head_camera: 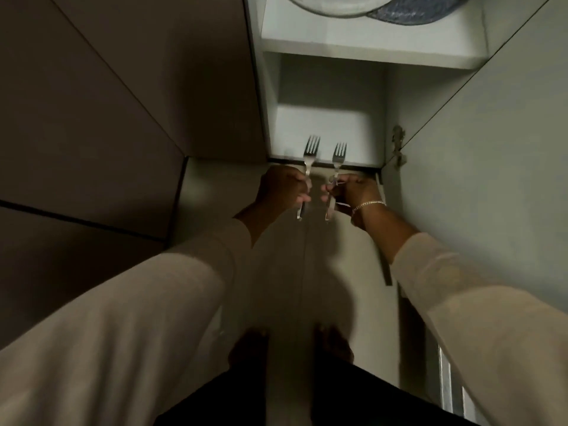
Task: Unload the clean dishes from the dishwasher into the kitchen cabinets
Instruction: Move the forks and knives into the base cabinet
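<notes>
Each of my hands holds a silver fork upright in front of an open upper cabinet. My left hand [284, 187] grips the left fork [310, 152] by its handle, tines pointing up over the cabinet's bottom edge. My right hand [356, 192], with a bracelet at the wrist, pinches the right fork [338, 155] the same way. Both sets of tines reach just past the front lip of the lower shelf [322, 124], which looks bare.
On the upper shelf [362, 47] lie a glass plate [325, 4] and a dark blue plate [415, 10]. The cabinet door [491, 149] stands open to the right, its hinge [398, 146] near my right hand. Closed cabinet fronts [123, 118] fill the left. A dark counter edge [307, 401] shows below.
</notes>
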